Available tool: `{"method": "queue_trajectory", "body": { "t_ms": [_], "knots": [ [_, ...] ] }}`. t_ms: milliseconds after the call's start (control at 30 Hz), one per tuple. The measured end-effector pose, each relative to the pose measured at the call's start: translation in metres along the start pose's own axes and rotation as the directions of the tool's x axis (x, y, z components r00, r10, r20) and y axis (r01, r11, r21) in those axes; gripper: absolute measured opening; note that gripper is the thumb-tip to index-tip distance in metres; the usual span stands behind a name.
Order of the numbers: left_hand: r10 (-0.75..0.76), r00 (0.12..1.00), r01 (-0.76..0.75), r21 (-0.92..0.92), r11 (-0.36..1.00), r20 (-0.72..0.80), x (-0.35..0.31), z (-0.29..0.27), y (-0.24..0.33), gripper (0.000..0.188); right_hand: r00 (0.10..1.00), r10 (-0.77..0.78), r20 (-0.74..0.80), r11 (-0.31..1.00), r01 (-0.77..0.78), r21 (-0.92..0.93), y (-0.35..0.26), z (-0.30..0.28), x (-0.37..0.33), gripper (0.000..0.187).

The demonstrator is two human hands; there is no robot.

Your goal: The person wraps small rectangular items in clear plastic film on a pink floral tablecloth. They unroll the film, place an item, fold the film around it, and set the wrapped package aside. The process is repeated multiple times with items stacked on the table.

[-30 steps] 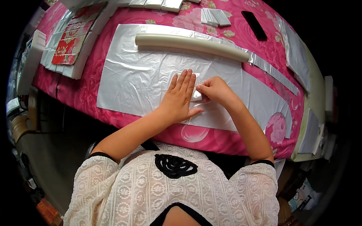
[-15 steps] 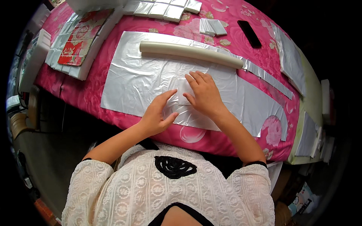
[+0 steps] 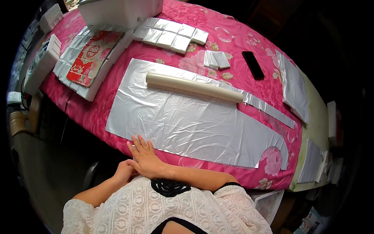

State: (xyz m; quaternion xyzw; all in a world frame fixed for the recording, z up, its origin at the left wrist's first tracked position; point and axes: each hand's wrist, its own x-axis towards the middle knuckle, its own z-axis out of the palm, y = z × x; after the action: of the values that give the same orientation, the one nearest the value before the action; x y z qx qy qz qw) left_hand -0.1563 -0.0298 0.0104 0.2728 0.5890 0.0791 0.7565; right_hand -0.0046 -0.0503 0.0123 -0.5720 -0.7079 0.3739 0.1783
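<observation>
A large silver foil-like sheet (image 3: 171,124) lies wrinkled across the table, with a curved cut-out at its near right corner. On its far part rests a long cream-white tube (image 3: 194,87). My right hand (image 3: 146,159) reaches across to the left, its fingers stretched and slightly spread at the sheet's near edge. Just below it, my left hand (image 3: 126,171) is closed against the right hand's thumb side; what it holds, if anything, is hidden. A narrow silver strip (image 3: 272,111) runs right from the tube's end.
A pink floral cloth (image 3: 187,15) covers the table. Silver packets (image 3: 169,36), a few white flat pieces (image 3: 216,59) and a black phone (image 3: 253,65) sit at the back. A red patterned card (image 3: 93,58) lies on stacked packets, left. Another silver sheet (image 3: 294,89) is at right.
Both hands have left the middle of the sheet and come left and nearer to my body, now together at its near edge. The left hand has closed. The view has shifted too.
</observation>
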Motion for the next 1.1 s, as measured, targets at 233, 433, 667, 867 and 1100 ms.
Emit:
{"method": "queue_trajectory", "body": {
  "t_ms": [233,433,667,867,1100],
  "knots": [
    [0.478,0.829,-0.499,0.768,0.401,0.289,-0.022,0.024,0.070,0.010,0.951,-0.272,-0.144,0.938,0.228,-0.262,0.022,-0.067,-0.015,0.029],
    [0.649,0.579,-0.809,0.248,0.534,0.493,0.035,0.086,0.154,0.038,0.799,-0.051,-0.600,0.997,0.080,0.022,0.112,-0.189,-0.011,0.008],
    [0.604,0.675,-0.737,0.347,0.581,0.423,0.153,0.222,0.248,0.048,0.376,0.446,-0.812,0.864,0.055,0.500,0.291,-0.304,0.021,0.029],
    [0.664,0.715,-0.675,0.465,0.573,0.220,0.210,0.294,0.272,0.052,0.311,0.467,-0.828,0.816,-0.514,0.267,0.293,-0.313,0.029,0.046],
    [0.471,0.837,-0.547,0.404,0.733,0.278,0.212,0.320,0.289,0.032,0.544,0.591,-0.596,0.803,-0.470,0.367,0.270,-0.306,0.042,0.049]
  ]
}}
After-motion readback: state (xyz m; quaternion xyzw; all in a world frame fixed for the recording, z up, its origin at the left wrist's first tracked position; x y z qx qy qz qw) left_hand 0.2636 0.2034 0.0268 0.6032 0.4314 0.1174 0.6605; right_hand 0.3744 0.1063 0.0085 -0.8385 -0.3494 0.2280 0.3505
